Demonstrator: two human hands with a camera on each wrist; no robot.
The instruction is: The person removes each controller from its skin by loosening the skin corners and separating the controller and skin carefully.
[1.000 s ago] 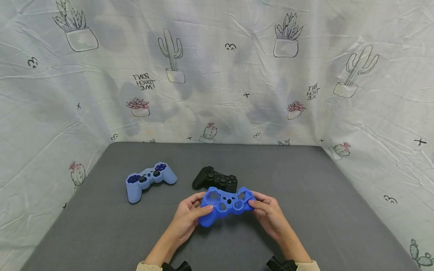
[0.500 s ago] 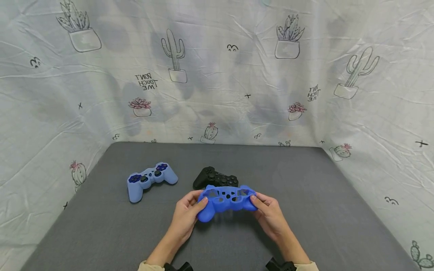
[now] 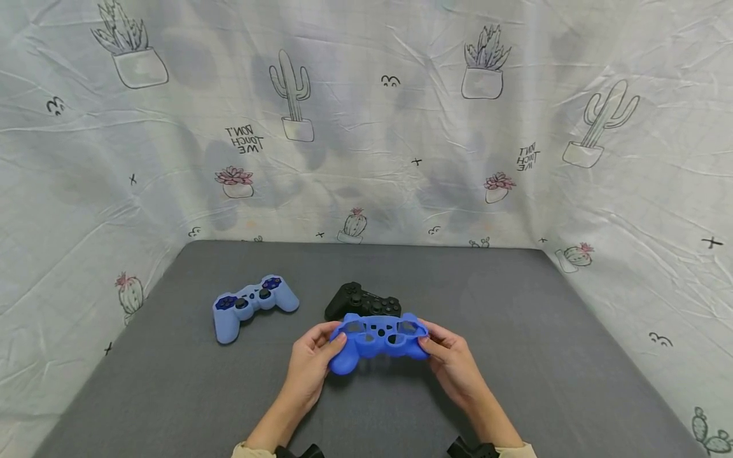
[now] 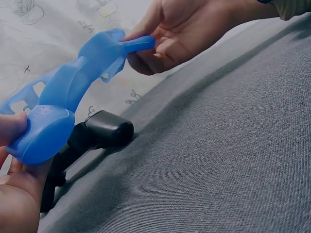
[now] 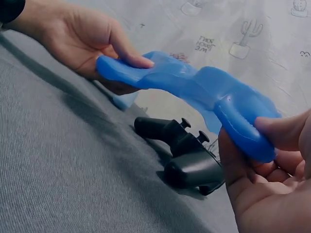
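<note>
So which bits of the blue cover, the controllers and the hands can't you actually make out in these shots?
- Black controller: its near edge is hidden behind the blue silicone cover in the head view; both wrist views show only part of it.
- Light blue controller: its button markings are too small to read in the head view.
- Left hand and right hand: the fingers under the cover are hidden by it in the head view.
- Forearms: cut off by the head view's bottom edge.
</note>
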